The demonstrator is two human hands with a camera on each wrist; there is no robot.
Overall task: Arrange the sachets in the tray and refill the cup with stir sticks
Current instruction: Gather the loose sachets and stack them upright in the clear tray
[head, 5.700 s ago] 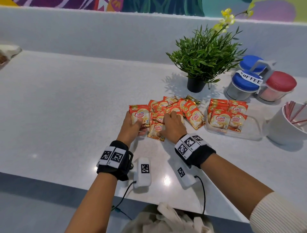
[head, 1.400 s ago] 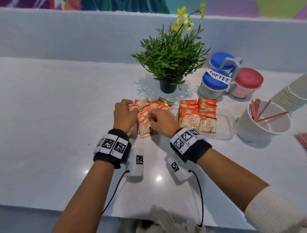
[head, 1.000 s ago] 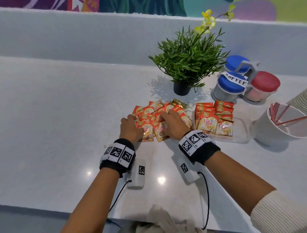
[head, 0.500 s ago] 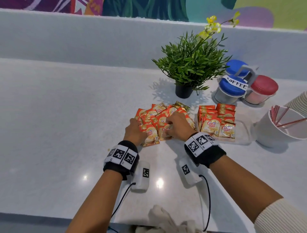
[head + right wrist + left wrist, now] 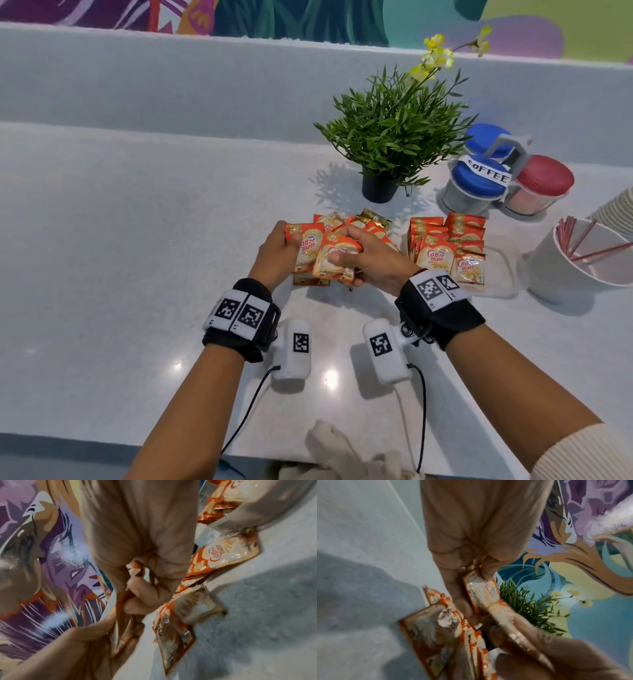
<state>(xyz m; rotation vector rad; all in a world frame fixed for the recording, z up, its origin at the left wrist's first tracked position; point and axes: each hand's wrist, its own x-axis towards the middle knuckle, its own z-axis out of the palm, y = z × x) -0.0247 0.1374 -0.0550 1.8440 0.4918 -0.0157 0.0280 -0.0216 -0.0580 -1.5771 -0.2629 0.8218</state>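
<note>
While both the left hand [image 5: 277, 251] and right hand [image 5: 371, 260] clutch sachets [image 5: 323, 255] (fanned upright), bare counter [image 5: 137, 240] spreads leftward.

Orange-and-cream sachets [image 5: 337, 260]; white cup [image 5: 575, 260]; red stir sticks [image 5: 579, 240]; blue and red lids [image 5: 479, 178].

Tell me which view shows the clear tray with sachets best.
The head view. It shows the whole tray on the counter, sachets filling its left part, its right part bare, the white cup beside it. The right wrist view catches only blurred sachets at its top edge; the left wrist view shows none of the tray.
</note>
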